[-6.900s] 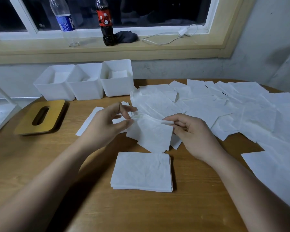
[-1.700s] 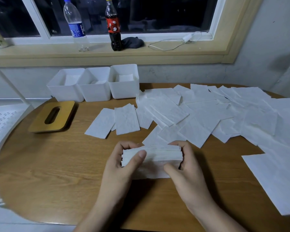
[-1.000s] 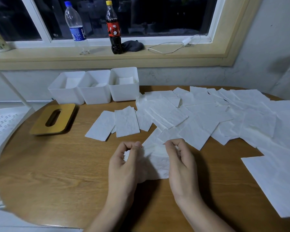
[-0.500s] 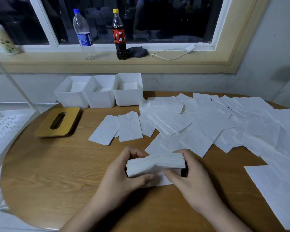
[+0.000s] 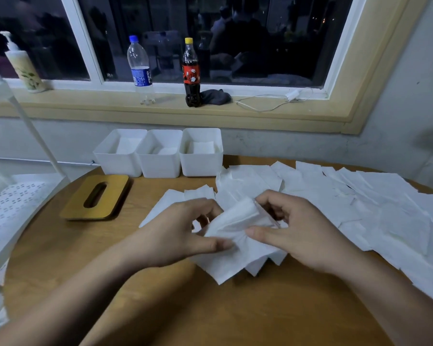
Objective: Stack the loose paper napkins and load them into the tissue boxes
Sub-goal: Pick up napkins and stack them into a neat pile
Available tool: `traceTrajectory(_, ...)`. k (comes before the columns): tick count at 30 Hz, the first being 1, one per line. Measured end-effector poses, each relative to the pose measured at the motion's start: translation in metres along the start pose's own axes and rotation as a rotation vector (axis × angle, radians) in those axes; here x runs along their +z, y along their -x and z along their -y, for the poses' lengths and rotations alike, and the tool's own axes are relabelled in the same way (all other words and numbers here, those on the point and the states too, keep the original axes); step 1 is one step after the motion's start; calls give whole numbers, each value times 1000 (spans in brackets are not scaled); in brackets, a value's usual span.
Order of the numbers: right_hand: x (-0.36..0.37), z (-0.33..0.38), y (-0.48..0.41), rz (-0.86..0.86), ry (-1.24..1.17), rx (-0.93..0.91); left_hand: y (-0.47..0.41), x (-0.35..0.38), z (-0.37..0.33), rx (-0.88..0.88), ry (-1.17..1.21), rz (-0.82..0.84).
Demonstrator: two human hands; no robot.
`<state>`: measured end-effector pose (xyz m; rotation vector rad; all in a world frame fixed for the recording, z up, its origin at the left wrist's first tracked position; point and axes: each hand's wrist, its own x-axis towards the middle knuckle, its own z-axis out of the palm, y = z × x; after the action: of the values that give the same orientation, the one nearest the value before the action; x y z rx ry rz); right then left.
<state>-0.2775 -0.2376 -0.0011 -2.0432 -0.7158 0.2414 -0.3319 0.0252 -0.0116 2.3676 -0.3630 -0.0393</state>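
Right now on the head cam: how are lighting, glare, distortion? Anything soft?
Head view: dim room light; the dark window glass mirrors the room faintly, no hard glare; wide-angle bows the window sill; soft shadows lie on the table under both forearms; the napkin stack pinched between left hand and right hand looks slightly smeared; loose napkins lose texture.

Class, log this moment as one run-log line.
phase: stacking | left hand: grips napkin stack | right hand: grips it too | tissue boxes: three, open | wooden lid: off
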Motion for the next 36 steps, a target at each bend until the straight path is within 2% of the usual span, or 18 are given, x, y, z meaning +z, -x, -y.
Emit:
traceTrajectory(5,-27,30,-58,65,91,-95,-28,-34,3,1,67,-146)
traceTrajectory(11,-35,34,-152,36,71,-87,-58,-71,32,-176,322,-279)
traceTrajectory(15,-26,32,-213,107,45,-41,-79,-95,62,-255,413,-343)
traceTrajectory(22,4,39,-326,119,177,-52,-115,-145,135,-475,452,-319)
traceTrajectory(25,25,34,-373,90,178,-26,-130,-167,163,-532,428,-297)
traceTrajectory(32,65,22,-436,8,264,-16,-162,-193,206,-596,204,-390)
traceTrajectory(36,83,11,-453,44,378,-1,-175,-193,220,-616,72,-403)
